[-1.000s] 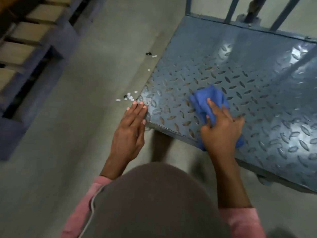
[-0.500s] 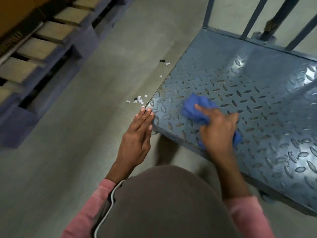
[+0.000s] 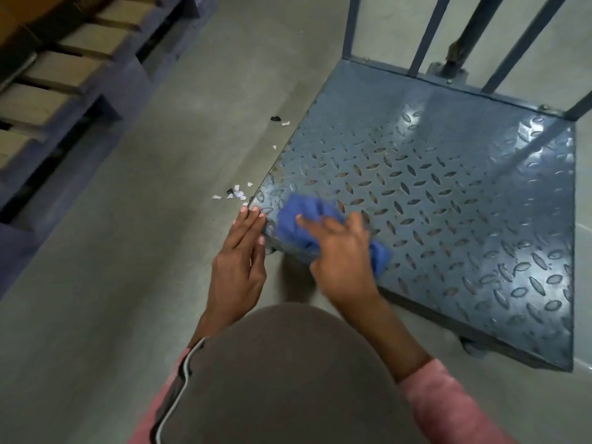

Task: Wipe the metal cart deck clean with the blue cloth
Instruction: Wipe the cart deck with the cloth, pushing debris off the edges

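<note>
Blue cloth [image 3: 304, 216], bunched up, lies on the near left corner of the cart deck [image 3: 448, 203], just inside its front edge; one end sticks out ahead of the fingers and the other trails out behind the palm. The right hand [image 3: 342, 251] is on top of the cloth and presses it to the metal; the forefinger lies straight across the bunch and the other fingers bend down over it, though the hand is blurred and the grip underneath cannot be told. The left hand [image 3: 238, 267] is flat, fingers straight and close together, holding nothing; its fingertips touch the corner of the deck just beside the cloth. The deck is grey-blue plate with a raised diamond pattern, shiny at the far right; upright bars [image 3: 429, 36] rise from its far edge; a wheel [image 3: 474, 349] shows under the near edge. White and black scraps [image 3: 235, 193] lie on the concrete floor [image 3: 128, 251] near the corner; a wooden pallet [image 3: 64, 75] sits well apart at the upper left; pink sleeves [image 3: 448, 405] cover the forearms.
</note>
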